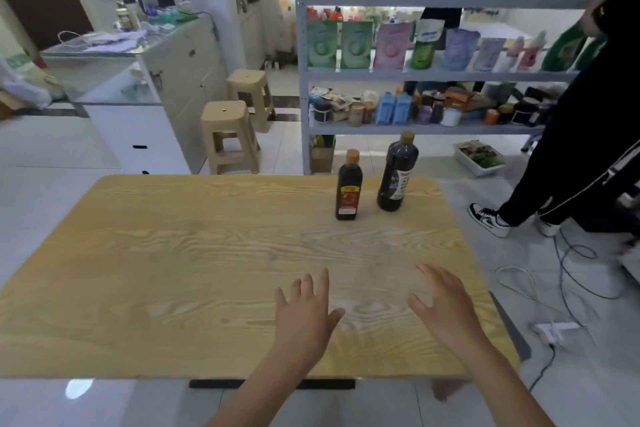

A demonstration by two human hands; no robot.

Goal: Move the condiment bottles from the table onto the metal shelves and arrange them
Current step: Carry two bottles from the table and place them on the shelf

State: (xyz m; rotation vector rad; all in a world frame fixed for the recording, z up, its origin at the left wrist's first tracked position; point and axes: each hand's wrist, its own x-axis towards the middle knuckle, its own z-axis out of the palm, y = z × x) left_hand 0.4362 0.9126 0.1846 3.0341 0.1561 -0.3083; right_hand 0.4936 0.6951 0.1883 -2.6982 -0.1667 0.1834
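We see left hand [304, 317] and right hand [448, 310] over the near worktop [173, 270], each grip wide, fingers spread, holding nothing. Orange-capped bottle [348, 189] and taller dark bottle [396, 175] stand upright near the far edge, just beside each other. Metal shelves [415, 74] behind.

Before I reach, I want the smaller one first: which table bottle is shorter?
The orange-capped bottle with the red label, standing left of the taller olive-capped bottle.

Dark bottles [348, 188] (orange-capped), wood-grain table [173, 253].
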